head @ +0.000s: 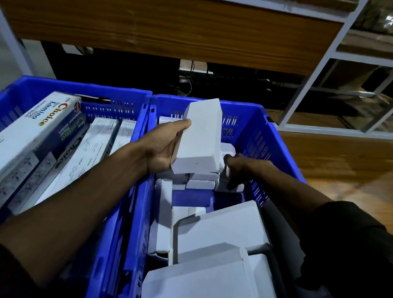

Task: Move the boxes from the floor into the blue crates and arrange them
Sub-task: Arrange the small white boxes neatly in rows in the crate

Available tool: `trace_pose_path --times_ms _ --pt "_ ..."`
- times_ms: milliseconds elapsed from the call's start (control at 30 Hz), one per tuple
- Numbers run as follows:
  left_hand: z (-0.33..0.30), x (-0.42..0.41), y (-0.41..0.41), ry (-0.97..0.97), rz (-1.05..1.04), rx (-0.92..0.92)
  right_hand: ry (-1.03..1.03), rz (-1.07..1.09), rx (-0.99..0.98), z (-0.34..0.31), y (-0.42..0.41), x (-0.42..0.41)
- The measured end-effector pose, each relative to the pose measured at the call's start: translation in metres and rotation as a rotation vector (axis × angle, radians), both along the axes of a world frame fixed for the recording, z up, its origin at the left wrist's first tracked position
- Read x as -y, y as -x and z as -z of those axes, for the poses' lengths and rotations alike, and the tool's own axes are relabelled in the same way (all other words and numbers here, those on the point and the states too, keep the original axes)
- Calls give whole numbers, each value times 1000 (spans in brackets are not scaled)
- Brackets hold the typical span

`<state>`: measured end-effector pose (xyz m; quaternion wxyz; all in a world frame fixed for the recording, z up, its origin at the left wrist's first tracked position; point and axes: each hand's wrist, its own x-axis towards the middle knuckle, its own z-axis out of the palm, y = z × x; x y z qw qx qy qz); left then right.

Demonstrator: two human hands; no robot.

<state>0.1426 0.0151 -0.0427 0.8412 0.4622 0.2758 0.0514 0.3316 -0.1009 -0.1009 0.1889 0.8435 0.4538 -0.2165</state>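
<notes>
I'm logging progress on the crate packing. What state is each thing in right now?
left hand: grips the plain white box, held above the right crate.
plain white box: lifted, tilted, closed.
right hand: down in the right crate among small white boxes; its grip is unclear.
right crate: partly filled with white boxes, loosely arranged.
left crate: holds long printed boxes leaning in a row.

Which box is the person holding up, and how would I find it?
Look in the right blue plastic crate. Above its small white boxes, the left hand grips a plain white cardboard box. It alone is lifted and tilted.
</notes>
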Motion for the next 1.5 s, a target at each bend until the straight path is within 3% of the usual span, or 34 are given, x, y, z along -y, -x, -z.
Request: trace_pose_path --times_ms 333,500,567,700,800,867,1100,1200,1333,1400,1500 --pt "2 -2 0 -32 14 -15 -79 6 -23 -6 0 0" --pt "5 -3 0 -78 -12 -26 -238 110 -72 -23 -2 0" --pt "5 -2 -2 -102 -40 -11 -400 233 -227 -34 0 8" --pt "6 7 -11 -301 -115 -24 -969 619 -893 -56 22 34" --pt "10 10 -19 -417 -109 -60 -1037 713 -1152 -66 37 35" --pt "10 10 -19 -419 -86 -60 -1043 702 -1148 -68 43 31" --pt "6 6 -7 -102 -42 32 -1185 878 -1232 -58 35 23" --pt "3 6 -7 -90 -153 96 -1236 924 -1272 -58 31 24" --pt "10 -4 -12 -155 -452 102 -1190 877 -1350 -62 34 26" --pt "12 -4 -13 -276 -554 102 -1076 715 -1227 -54 35 26" --pt "15 -1 -13 -519 -584 83 -995 554 -834 -41 35 28"
